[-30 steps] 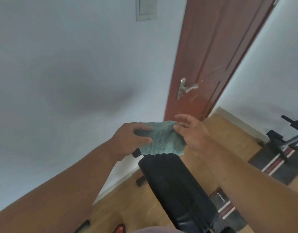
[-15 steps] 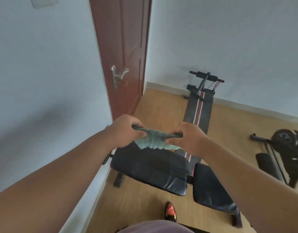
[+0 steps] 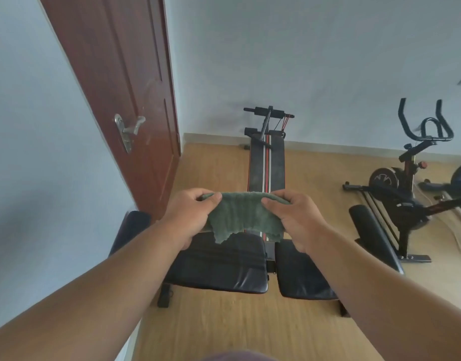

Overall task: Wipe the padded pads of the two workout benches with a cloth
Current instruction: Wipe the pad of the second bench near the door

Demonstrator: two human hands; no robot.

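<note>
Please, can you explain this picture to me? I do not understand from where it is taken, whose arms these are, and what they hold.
The camera sits on a person's head and looks forward and down, so the two arms are that person's own. The left hand and the right hand each grip one end of a green cloth, stretched between them in the air. Below it stands a workout bench with black pads. Farther away, by the wall, a second bench has a red and white stripe. An exercise bike stands on the right and a brown door on the left. The floor is wood.
</note>
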